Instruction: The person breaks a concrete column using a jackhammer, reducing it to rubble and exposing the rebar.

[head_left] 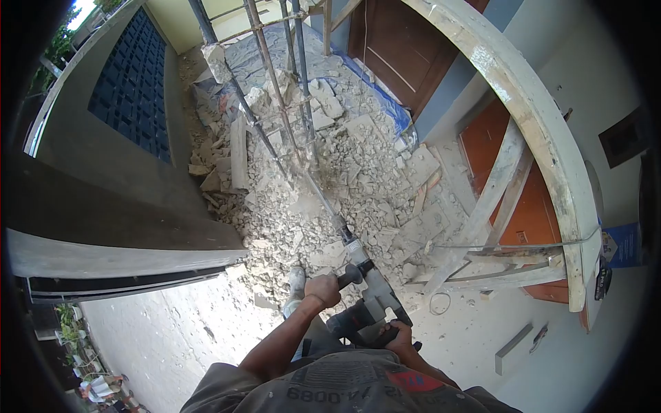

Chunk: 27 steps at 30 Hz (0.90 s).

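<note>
A demolition hammer points up and away from my body, its long chisel reaching to the foot of the bare steel bars. My left hand is wrapped round the black side handle. At the tool's rear, my right hand grips the rear handle, partly hidden by the tool's body. Broken concrete rubble lies all round the chisel tip. A lump of concrete clings to one bar.
A boot stands at the rubble's near edge. Timber props and a curved beam are at right. A grey wall bounds the left. Blue sheeting lies behind. A person is at far lower left.
</note>
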Tool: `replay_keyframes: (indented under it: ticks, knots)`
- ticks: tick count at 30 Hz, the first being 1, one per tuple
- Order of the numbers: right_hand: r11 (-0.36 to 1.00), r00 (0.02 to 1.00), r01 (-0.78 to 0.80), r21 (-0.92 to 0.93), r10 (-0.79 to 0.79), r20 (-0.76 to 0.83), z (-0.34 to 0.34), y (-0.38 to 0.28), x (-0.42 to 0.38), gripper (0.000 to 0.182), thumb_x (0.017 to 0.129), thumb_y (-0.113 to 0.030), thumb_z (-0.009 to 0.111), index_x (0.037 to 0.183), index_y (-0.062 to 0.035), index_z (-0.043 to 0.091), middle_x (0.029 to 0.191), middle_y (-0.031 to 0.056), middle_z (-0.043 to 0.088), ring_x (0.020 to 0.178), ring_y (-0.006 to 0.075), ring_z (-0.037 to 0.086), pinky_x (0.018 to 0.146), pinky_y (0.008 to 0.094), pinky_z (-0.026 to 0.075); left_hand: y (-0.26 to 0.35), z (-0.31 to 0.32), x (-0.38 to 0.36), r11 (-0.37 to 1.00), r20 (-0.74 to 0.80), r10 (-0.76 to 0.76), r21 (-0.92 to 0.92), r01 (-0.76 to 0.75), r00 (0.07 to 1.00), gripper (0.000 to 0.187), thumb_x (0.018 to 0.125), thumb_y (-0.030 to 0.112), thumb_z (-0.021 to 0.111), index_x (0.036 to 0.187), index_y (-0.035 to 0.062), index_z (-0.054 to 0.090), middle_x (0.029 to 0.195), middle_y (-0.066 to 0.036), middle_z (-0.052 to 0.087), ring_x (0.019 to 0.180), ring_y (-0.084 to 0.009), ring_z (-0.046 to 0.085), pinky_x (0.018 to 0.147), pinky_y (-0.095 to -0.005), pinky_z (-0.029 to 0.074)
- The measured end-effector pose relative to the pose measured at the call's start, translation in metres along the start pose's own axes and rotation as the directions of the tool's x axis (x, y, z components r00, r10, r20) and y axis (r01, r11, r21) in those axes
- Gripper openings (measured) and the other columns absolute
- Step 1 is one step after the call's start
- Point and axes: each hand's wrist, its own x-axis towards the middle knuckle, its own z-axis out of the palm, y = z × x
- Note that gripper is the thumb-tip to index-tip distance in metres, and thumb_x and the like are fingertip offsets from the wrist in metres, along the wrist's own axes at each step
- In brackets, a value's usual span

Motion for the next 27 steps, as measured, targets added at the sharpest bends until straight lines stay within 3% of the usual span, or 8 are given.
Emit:
replay_keyframes:
  ticks: [4,8,11,14,15,18,25,27]
  knots:
    - [0.999,0.999,-0.042,-0.012,0.043,0.023,0.006,0.0,0.007,0.009,0.075,-0.009,0.061,0.082,-0.0067,0.056,0.071,0.0114,0.055,0.071,0.0307,0.054,0.074,0.043,0.049,-0.004,0.0,0.005,0.999,-0.005,-0.013,0.041,0.013,1.0,0.027,0.078,0.019,0.061,0.098,0.0061,0.072,0.096,-0.019,0.072,0.093,-0.0343,0.07,0.08,-0.045,0.056]
    - [0.999,0.999,0.027,-0.023,-0.027,0.017,0.022,-0.003,0.008,0.008,0.077,-0.009,0.06,0.082,-0.0062,0.055,0.071,0.0113,0.055,0.069,0.0302,0.054,0.071,0.0441,0.049,-0.007,-0.007,0.015,0.999,-0.025,-0.035,-0.003,0.035,0.999,0.026,0.077,0.021,0.062,0.096,0.0062,0.073,0.098,-0.019,0.072,0.092,-0.0344,0.071,0.081,-0.0446,0.056]
    - [0.999,0.999,-0.015,-0.05,0.018,0.047,0.026,-0.001,0.018,0.007,0.077,-0.01,0.061,0.08,-0.0072,0.055,0.071,0.0111,0.054,0.068,0.0302,0.054,0.071,0.0435,0.05,0.001,-0.031,0.013,0.997,0.049,-0.056,0.058,0.054,0.997,0.025,0.08,0.02,0.061,0.097,0.0069,0.075,0.098,-0.017,0.073,0.094,-0.0328,0.071,0.081,-0.0429,0.057]
    - [0.997,0.994,0.04,-0.063,-0.033,0.106,0.031,-0.008,0.029,0.007,0.078,-0.01,0.061,0.08,-0.0077,0.054,0.071,0.0104,0.055,0.069,0.0296,0.054,0.071,0.0422,0.05,0.001,-0.027,0.028,0.996,0.016,-0.046,0.084,0.044,0.999,0.025,0.08,0.02,0.063,0.097,0.0074,0.075,0.1,-0.016,0.073,0.096,-0.0319,0.071,0.08,-0.0426,0.057]
    - [0.999,0.994,-0.017,-0.044,0.022,0.105,0.03,-0.009,0.03,0.007,0.078,-0.009,0.061,0.08,-0.0079,0.054,0.07,0.0098,0.054,0.069,0.0289,0.055,0.071,0.0416,0.05,0.0,-0.027,0.027,0.995,0.028,-0.041,0.095,0.038,0.999,0.025,0.079,0.02,0.063,0.097,0.0071,0.075,0.1,-0.017,0.073,0.097,-0.0321,0.071,0.08,-0.0424,0.057]
    - [0.997,0.99,0.05,-0.051,-0.043,0.134,0.032,-0.01,0.034,0.006,0.079,-0.009,0.061,0.081,-0.0074,0.055,0.072,0.01,0.056,0.071,0.0283,0.056,0.071,0.0406,0.05,0.003,-0.03,0.032,0.994,-0.013,-0.023,0.106,0.025,1.0,0.024,0.079,0.02,0.063,0.095,0.0076,0.076,0.099,-0.016,0.073,0.096,-0.0323,0.071,0.08,-0.042,0.057]
    - [0.983,0.94,0.181,-0.044,-0.159,0.301,0.005,0.003,0.043,0.009,0.088,-0.013,0.061,0.09,-0.0051,0.058,0.085,0.0094,0.061,0.09,0.0293,0.062,0.076,0.0396,0.052,0.021,-0.017,0.018,0.983,-0.077,-0.016,0.182,0.03,0.997,0.024,0.081,0.021,0.063,0.097,0.0105,0.076,0.1,-0.013,0.074,0.096,-0.0298,0.072,0.077,-0.0398,0.057]
    - [0.992,0.95,0.122,-0.015,-0.112,0.293,0.002,0.009,0.042,0.009,0.088,-0.013,0.061,0.092,-0.0051,0.058,0.086,0.0092,0.061,0.091,0.0285,0.062,0.075,0.0396,0.052,0.028,-0.019,0.009,0.982,-0.088,-0.03,0.184,0.046,0.996,0.023,0.082,0.022,0.063,0.097,0.0111,0.077,0.101,-0.012,0.074,0.096,-0.0291,0.072,0.077,-0.0392,0.057]
